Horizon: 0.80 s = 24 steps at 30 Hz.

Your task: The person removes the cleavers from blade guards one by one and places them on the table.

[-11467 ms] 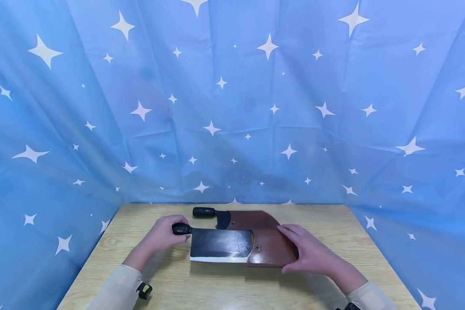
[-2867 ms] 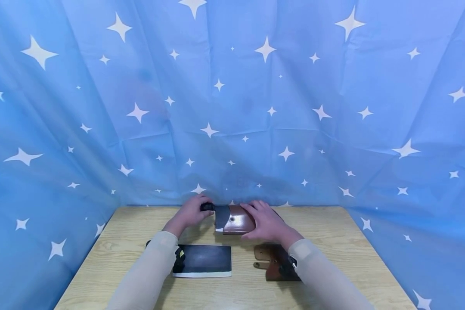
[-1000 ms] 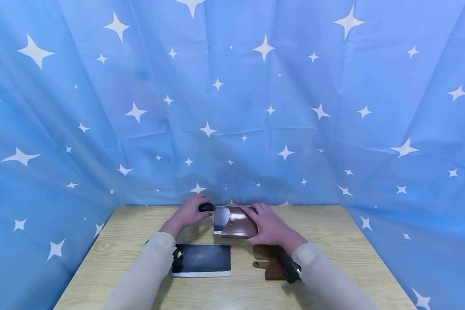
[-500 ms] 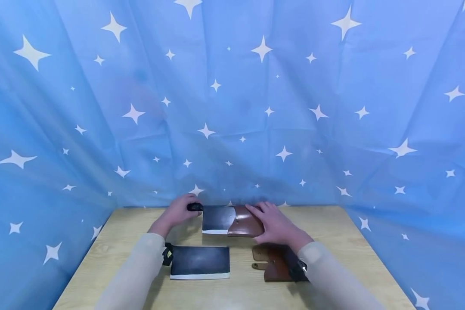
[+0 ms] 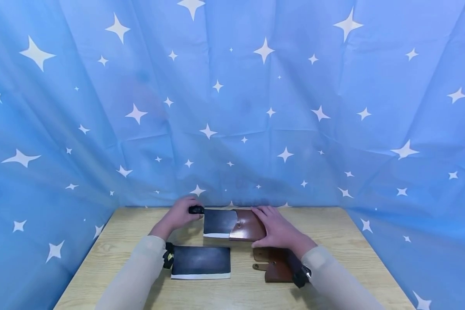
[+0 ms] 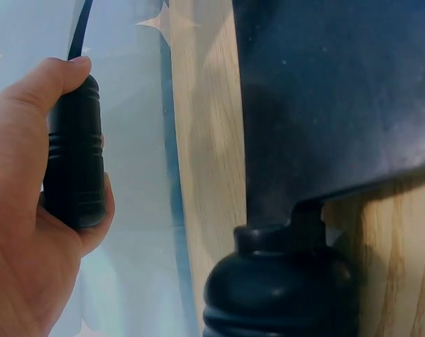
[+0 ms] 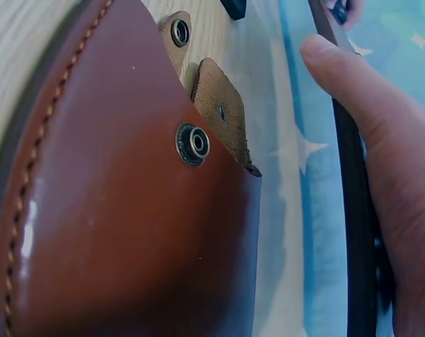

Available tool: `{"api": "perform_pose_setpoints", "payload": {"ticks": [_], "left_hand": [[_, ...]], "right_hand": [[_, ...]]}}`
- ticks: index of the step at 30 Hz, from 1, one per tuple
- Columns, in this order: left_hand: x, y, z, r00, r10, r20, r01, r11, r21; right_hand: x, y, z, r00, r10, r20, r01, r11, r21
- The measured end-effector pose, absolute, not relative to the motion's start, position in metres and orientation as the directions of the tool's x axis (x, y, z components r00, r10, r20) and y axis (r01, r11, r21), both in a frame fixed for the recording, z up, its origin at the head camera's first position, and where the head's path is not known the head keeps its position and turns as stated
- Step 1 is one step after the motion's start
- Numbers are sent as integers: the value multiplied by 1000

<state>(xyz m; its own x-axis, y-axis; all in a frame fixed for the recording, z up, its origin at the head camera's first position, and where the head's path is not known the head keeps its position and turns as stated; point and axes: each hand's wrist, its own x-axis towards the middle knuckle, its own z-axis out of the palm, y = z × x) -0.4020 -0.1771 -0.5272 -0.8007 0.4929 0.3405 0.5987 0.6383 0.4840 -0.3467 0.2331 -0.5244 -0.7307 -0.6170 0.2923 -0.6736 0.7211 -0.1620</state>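
Observation:
My left hand (image 5: 178,215) grips the black handle (image 6: 76,154) of a cleaver (image 5: 218,223) near the table's back edge. About half of its dark blade, with a bright edge facing me, shows outside a brown leather sheath (image 5: 247,224). My right hand (image 5: 279,230) holds that sheath at its right end, thumb at the lower side and fingers over the top. A second cleaver (image 5: 200,262) lies bare in front, its handle hidden behind my left sleeve in the head view. Beneath my right wrist lies a second brown sheath (image 7: 128,189), unfastened, with a snap stud and loose tabs.
The light wood table (image 5: 232,295) runs back to a blue curtain (image 5: 232,107) with white stars, which also hangs at both sides. Dark wrist devices (image 5: 302,275) sit at my sleeve ends, close over the things in front.
The front cleaver, half sheathed at first, now lies bare with its sheath apart. Both hands have moved to the rear cleaver. Over the last second more blade shows as the hands draw apart.

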Motion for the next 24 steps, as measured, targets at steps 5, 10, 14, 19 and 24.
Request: {"api": "perform_pose_setpoints", "payload": {"ticks": [5,10,14,19,24], "left_hand": [[-400,-175,-526,-803,495,331,595,638,489],[-398,-173,-526,-804,489,338,594,639,489],[-396,-172,-526,-813,483,325,581,643,499],[-394,-175,-523,-834,463,299,549,646,530],[-394,-179,-523,-842,456,288,536,646,544]], "right_hand": [[-344,232,-526,-735,-606,304,-669,719,-186],[-345,231,-531,-751,-588,301,-650,737,-182],[-344,232,-532,-770,-571,283,-630,751,-199],[-341,234,-529,-786,-551,278,-612,758,-226],[-341,233,-525,-780,-556,287,-620,751,-227]]}}
